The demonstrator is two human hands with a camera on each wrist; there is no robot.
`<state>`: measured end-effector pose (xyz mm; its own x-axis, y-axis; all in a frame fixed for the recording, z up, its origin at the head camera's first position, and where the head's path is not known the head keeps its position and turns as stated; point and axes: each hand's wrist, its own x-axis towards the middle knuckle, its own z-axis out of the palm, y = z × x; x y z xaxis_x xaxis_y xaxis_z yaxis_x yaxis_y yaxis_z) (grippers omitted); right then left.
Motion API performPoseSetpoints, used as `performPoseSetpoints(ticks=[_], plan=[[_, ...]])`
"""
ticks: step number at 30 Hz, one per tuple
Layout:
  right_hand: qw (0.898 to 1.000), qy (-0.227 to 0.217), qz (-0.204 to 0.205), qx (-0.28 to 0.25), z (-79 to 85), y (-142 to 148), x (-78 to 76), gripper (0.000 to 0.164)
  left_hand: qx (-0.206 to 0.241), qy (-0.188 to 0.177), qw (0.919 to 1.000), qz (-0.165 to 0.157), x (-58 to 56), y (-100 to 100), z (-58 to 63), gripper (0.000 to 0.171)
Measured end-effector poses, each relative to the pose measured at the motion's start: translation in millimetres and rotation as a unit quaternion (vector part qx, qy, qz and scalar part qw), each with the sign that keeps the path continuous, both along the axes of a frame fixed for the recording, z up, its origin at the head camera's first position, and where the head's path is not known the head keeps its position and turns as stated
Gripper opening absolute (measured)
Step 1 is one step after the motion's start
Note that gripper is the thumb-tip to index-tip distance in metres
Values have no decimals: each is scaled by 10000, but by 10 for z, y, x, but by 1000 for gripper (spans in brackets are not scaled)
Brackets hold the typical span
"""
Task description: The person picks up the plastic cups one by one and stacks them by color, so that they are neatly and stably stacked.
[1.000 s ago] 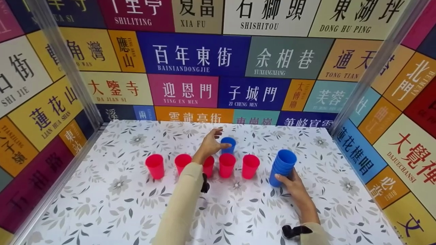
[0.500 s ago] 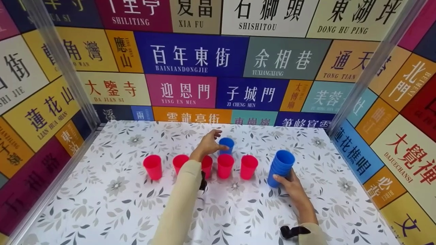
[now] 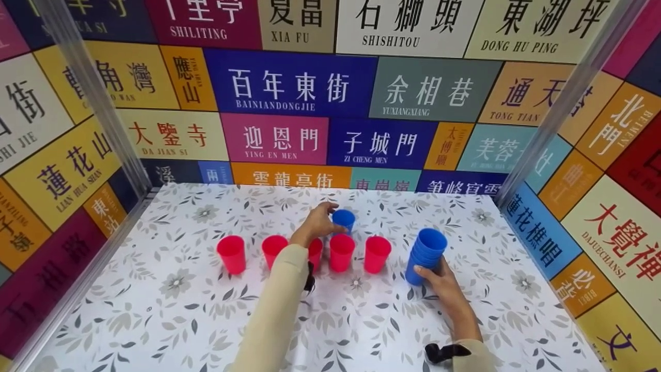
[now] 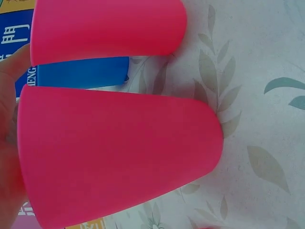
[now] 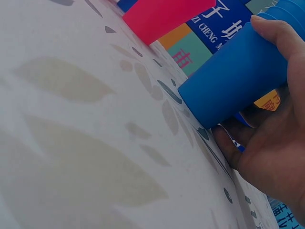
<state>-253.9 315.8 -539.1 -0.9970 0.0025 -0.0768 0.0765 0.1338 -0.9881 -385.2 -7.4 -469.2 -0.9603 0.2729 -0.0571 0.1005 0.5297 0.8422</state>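
In the head view my left hand [image 3: 318,223] reaches over a row of red cups to a single blue cup [image 3: 343,219]. Its thumb lies across the front of that cup and its fingers curve to the far side of the rim. My right hand [image 3: 443,274] grips a stack of nested blue cups [image 3: 427,256] at the right, tilted a little. The right wrist view shows the thumb and fingers around the lowest blue cup [image 5: 233,71], its base close to the tabletop. A red cup [image 4: 119,152] fills much of the left wrist view, partly hiding the left hand.
Several red cups stand upright in a row, from a left-end cup [image 3: 231,254] to a right-end cup [image 3: 377,254]. My left forearm [image 3: 276,305] crosses over the row. Sign-printed walls [image 3: 294,82] enclose the patterned tabletop [image 3: 181,320] at the back and sides.
The fingers of my left hand have come down and closer to the blue cup's rim. My right hand and its stack have stayed in place; the head view has shifted slightly.
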Motion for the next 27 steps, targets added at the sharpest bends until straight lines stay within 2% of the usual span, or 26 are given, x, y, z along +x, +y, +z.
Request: performPoseSetpoints(ticks=[8,16,27], plan=[[10000,-43,33,-1,-1,4,9,93,-272,16,9996,-19,0,30,-7,75],[10000,14,6,-64,-21,-6,-17,93,-184,-196,9996,41,22,20,3,70],[10000,-87,12,-41,8,-9,-1,95,-62,-81,9999,55,-30,27,-20,67]])
